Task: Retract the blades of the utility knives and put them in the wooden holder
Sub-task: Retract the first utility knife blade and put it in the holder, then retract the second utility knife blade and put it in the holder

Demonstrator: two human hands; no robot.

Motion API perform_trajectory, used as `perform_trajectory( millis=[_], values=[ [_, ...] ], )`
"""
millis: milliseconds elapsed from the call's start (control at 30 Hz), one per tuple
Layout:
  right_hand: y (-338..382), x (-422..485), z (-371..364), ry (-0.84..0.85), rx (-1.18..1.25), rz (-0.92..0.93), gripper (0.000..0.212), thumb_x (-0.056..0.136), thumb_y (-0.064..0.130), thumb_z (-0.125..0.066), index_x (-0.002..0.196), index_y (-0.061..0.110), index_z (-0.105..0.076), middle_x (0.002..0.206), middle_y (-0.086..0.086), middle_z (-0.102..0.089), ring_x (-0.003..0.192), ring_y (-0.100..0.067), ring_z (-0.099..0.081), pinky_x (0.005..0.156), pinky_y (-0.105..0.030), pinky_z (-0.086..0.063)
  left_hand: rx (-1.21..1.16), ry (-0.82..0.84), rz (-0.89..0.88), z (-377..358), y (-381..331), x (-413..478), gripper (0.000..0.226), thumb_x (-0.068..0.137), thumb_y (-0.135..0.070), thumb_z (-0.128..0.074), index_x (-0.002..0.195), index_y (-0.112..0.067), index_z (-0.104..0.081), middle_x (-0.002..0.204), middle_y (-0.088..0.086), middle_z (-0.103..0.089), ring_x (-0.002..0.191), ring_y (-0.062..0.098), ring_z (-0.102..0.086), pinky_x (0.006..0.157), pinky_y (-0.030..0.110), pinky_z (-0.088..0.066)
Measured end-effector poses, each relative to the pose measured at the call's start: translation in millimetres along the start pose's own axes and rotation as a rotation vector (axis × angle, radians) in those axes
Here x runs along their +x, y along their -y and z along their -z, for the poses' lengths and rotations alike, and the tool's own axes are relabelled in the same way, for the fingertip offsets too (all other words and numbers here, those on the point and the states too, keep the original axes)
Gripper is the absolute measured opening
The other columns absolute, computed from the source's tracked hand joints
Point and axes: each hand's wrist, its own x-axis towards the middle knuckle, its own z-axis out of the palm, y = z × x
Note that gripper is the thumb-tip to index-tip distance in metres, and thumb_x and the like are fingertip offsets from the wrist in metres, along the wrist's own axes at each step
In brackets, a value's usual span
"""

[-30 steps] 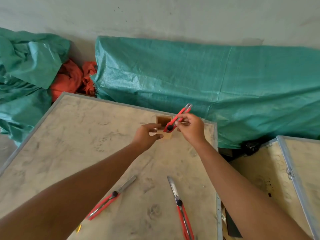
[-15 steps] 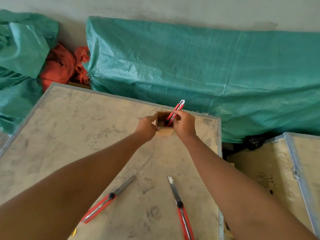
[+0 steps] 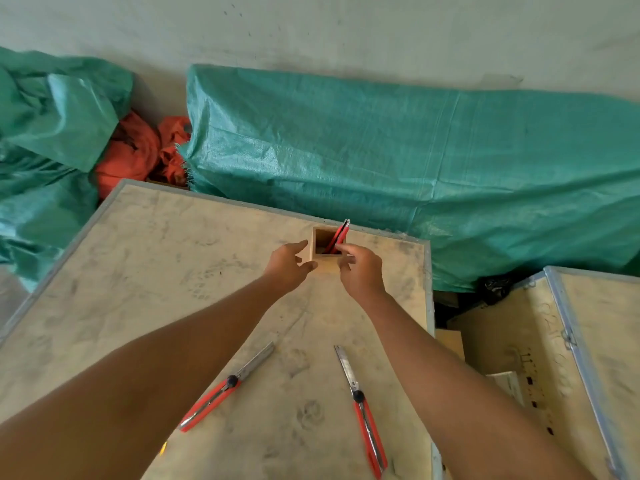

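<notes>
My worry from here is the wooden holder point(image 3: 320, 263): it sits near the far edge of the counter point(image 3: 156, 271), it looks small and light, and a knife point(image 3: 338, 236) already leans in it with its upper end poking out past the rim, so a careless nudge could tip it or shove it toward the drop behind. My left hand point(image 3: 289, 263) sits just beside the holder's left wall, fingers loosely curled and partly spread, gripping nothing that I can make out; my right hand point(image 3: 360, 270) is at the near right corner, index finger reaching to the rim beside the leaning knife, and from this angle I cannot tell whether it touches the knife or has let go. That knife's long axis runs steeply upward, tilted away from me and to the right. The other risk lies nearer my elbows: two knives on the counter have their blades out. The left knife point(image 3: 227, 388), below my left forearm, points its blade away and to the right; the right knife point(image 3: 360, 408), between my forearms, points its blade away and slightly left. Grabbing either by the steel end would cut me.
</notes>
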Motion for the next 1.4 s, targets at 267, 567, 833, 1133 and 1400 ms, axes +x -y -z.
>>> perform_trajectory(
  millis=[267, 567, 833, 1133, 1400],
  values=[
    [35, -85, -31, 0.108, 0.103, -0.087, 0.031, 0.092, 0.001, -0.069, 0.122, 0.009, -0.073, 0.119, -0.012, -0.074, 0.101, -0.026, -0.073, 0.090, -0.026, -0.054, 0.008, -0.033, 0.022, 45, 62, -91, 0.051, 0.086, -0.038, -0.072, 0.132, -0.021, -0.061, 0.132, 0.001, -0.066, 0.113, 0.018, -0.065, 0.082, 0.025, -0.047],
    [54, -181, -111, 0.339, 0.068, -0.217, 0.025, 0.093, 0.008, -0.062, 0.109, 0.015, -0.080, 0.106, -0.006, -0.079, 0.088, -0.016, -0.068, 0.084, -0.019, -0.048, 0.033, 0.033, 0.168, 66, 166, -180, 0.046, 0.088, -0.033, -0.071, 0.130, -0.016, -0.063, 0.134, 0.001, -0.064, 0.116, 0.020, -0.063, 0.093, 0.028, -0.047],
    [62, -213, -168, 0.436, 0.047, -0.374, 0.032, 0.090, 0.019, -0.073, 0.121, 0.014, -0.074, 0.086, 0.003, -0.066, 0.086, -0.012, -0.060, 0.083, -0.022, -0.046, 0.255, 0.150, 0.176, 55, 226, -221, 0.050, 0.078, -0.039, -0.076, 0.124, -0.023, -0.067, 0.124, 0.008, -0.062, 0.113, 0.026, -0.061, 0.091, 0.032, -0.050],
    [66, -223, -195, 0.295, 0.179, -0.538, 0.023, 0.089, 0.021, -0.074, 0.113, 0.018, -0.074, 0.106, -0.005, -0.076, 0.096, -0.024, -0.073, 0.089, -0.045, -0.062, 0.327, 0.237, -0.001, 53, 247, -230, 0.039, 0.077, -0.020, -0.069, 0.116, -0.022, -0.070, 0.109, 0.007, -0.062, 0.093, 0.027, -0.066, 0.084, 0.034, -0.054],
    [93, -227, -147, 0.125, 0.635, -0.575, 0.019, 0.094, 0.010, -0.070, 0.113, 0.013, -0.069, 0.107, -0.012, -0.071, 0.093, -0.023, -0.075, 0.069, -0.033, -0.066, 0.103, 0.114, -0.170, 78, 224, -245, 0.048, 0.076, -0.022, -0.078, 0.123, -0.022, -0.068, 0.104, 0.000, -0.063, 0.079, 0.011, -0.061, 0.071, 0.007, -0.042]
  ],
)
